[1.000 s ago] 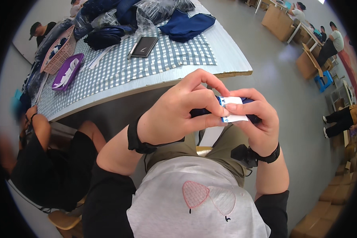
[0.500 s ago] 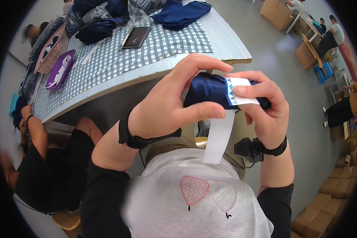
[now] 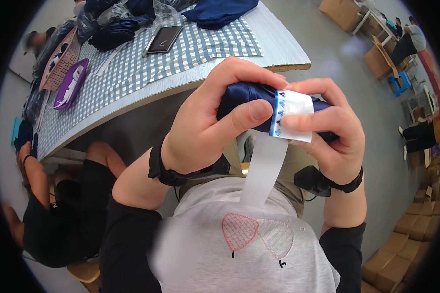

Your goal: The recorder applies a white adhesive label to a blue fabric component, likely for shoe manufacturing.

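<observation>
In front of my body I hold a rolled bundle of shiny navy blue cloth [image 3: 243, 94] with both hands. My left hand [image 3: 200, 117] is closed round its left part, with the thumb lying along the near side. My right hand [image 3: 340, 129] grips the right end. A white paper strip [image 3: 300, 101] with a blue patterned edge lies over the roll, and my right fingers press on it. The strip's plain white tail [image 3: 264, 168] hangs down from under the roll toward my shirt. My palms hide much of the roll's two ends.
Beyond my hands stands a table [image 3: 283, 46] with a checked cloth [image 3: 195, 53], a dark notebook [image 3: 165, 39], navy cloth pieces [image 3: 222, 12], a pink basket [image 3: 58, 61] and a purple tray [image 3: 73, 83]. A co-worker [image 3: 58, 215] sits at left. Cardboard boxes [image 3: 401, 249] are stacked at right.
Both hands have shifted slightly with the roll, the left one a little up and left. More of the strip's patterned edge shows, and its tail has swung a little left.
</observation>
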{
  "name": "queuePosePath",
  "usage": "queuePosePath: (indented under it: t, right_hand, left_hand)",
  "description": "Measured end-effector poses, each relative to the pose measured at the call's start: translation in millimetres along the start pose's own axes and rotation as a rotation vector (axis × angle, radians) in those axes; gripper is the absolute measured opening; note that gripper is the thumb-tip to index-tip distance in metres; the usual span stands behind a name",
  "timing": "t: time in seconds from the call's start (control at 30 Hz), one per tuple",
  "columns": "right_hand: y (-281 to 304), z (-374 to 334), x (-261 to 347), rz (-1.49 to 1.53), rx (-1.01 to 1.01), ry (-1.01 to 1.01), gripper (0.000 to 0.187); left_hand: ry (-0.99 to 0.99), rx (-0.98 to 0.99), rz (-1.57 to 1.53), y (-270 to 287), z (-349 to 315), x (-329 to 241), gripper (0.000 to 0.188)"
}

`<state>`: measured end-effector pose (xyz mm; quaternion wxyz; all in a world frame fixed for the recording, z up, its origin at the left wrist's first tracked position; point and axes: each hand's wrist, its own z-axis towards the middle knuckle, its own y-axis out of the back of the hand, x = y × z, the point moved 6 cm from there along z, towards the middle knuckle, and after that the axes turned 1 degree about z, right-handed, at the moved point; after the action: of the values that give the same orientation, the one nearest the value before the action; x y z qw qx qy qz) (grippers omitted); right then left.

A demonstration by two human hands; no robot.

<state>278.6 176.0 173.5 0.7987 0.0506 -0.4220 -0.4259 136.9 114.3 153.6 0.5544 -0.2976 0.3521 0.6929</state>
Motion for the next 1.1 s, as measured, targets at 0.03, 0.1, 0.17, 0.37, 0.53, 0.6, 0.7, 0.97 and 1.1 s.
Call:
queuePosePath:
  t: [0.03, 0.1, 0.17, 0.37, 0.53, 0.6, 0.7, 0.97, 1.1]
  right_hand:
    - [1, 0, 1, 0.0, -0.001, -0.002, 0.023]
    - [1, 2, 4, -0.061, 0.025, 0.016, 0.022]
    - [2, 3, 6, -0.056, 0.033, 0.012, 0.021]
    - [0, 3, 4, -0.029, 0.04, -0.02, 0.018]
    - [-2, 4, 8, -0.175, 0.138, 0.083, 0.017]
    - [0, 2, 2, -0.201, 0.101, -0.012, 0.016]
    - [1, 4, 2, -0.199, 0.094, -0.026, 0.014]
    - [-1, 0, 3, -0.271, 0.114, -0.048, 0.015]
    - [4, 4, 9, -0.233, 0.183, 0.033, 0.017]
  left_hand:
    - [0.001, 0.001, -0.001, 0, 0, 0, 0.041]
    - [0.029, 0.007, -0.052, -1, 0, 3, 0.041]
    - [0.044, 0.004, -0.088, -3, -1, 3, 0.041]
    - [0.086, -0.001, -0.201, -5, -3, 9, 0.039]
    - [0.146, -0.042, -0.272, -3, 0, 16, 0.039]
    - [0.193, -0.022, -0.256, -4, 1, 19, 0.041]
    - [0.2, 0.013, -0.269, -4, 2, 21, 0.044]
    - [0.443, 0.025, -0.167, -7, 4, 20, 0.042]
    - [0.314, 0.072, -0.097, -10, 7, 13, 0.037]
